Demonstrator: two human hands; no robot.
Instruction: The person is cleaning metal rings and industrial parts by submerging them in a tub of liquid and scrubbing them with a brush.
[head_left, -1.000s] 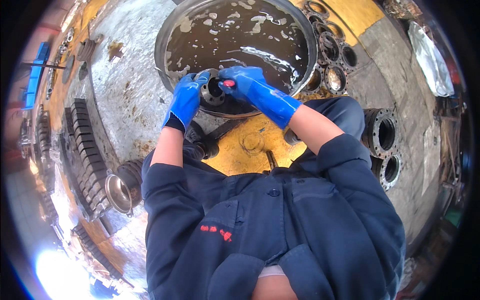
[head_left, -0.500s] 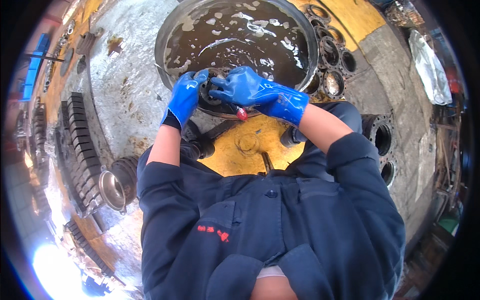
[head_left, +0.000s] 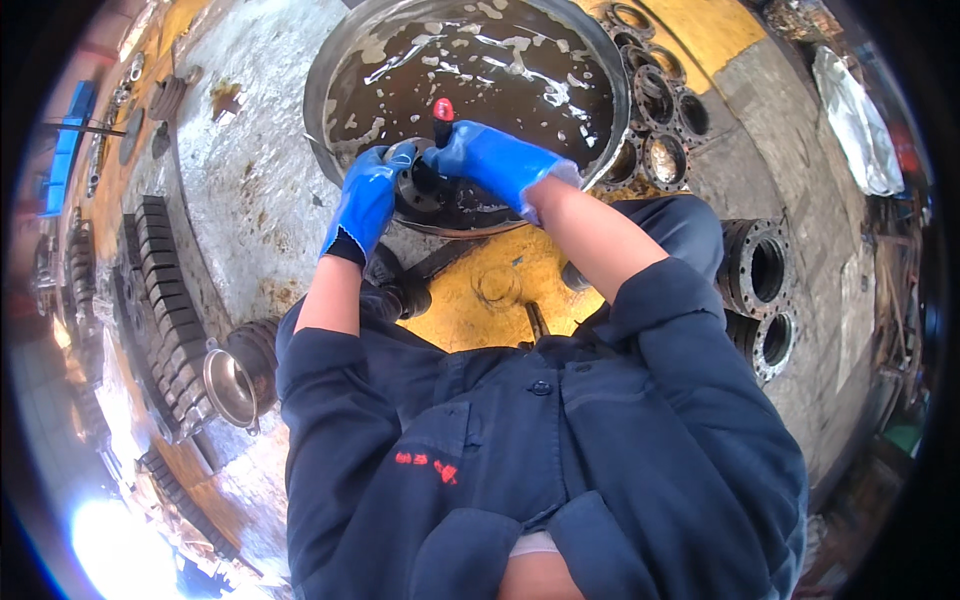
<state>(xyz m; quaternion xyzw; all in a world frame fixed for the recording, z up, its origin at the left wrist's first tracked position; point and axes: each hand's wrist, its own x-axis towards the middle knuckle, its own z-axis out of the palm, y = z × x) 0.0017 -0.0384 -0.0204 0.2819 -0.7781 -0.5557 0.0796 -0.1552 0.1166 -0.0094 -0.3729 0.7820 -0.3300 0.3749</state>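
My left hand (head_left: 370, 190), in a blue rubber glove, grips the left side of a round dark metal part (head_left: 425, 205) with an opening in its middle. The part is held over the near rim of a wide round basin (head_left: 322, 110) of murky brown liquid with pale foam. My right hand (head_left: 465, 155), gloved the same way, is closed round a tool with a black and red handle (head_left: 443, 112). Its red end points up and away from me. The tool's working end is hidden by the glove and the part, so its kind does not show.
Several dark flanged metal rings (head_left: 655, 100) stand right of the basin, with flanged cylinders (head_left: 765, 268) nearer my right knee. On the left are a row of dark metal blocks (head_left: 165, 280) and a metal cup-like piece with a rim (head_left: 232, 388). Silvery sheeting (head_left: 855, 125) lies far right.
My right hand has turned over and shifted left, swinging the handle's red end from pointing toward me to pointing away. The left hand stays on the metal part, whose opening now shows more.
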